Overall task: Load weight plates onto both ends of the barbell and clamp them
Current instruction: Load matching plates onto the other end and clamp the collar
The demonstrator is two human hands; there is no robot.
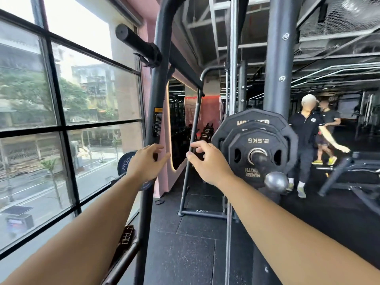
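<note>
The barbell's bare sleeve point(134, 41) juts out at the upper left, high on the dark rack upright point(153, 112), with a black clamp point(153, 57) at its inner end. Several black weight plates point(258, 140) hang on a storage peg at the right; the front one reads 2.5KG. A blue-rimmed plate point(126, 161) sits low behind the upright. My left hand point(145, 162) is stretched forward in front of the upright, fingers apart, holding nothing. My right hand point(207, 161) reaches forward just left of the stored plates, fingers loosely curled and empty.
A large window point(61, 128) fills the left side. A slanted rack leg point(190, 157) and chrome guide rod point(233, 58) stand ahead. Two people point(308, 130) stand at the right near a bench point(353, 169). The floor is black rubber matting.
</note>
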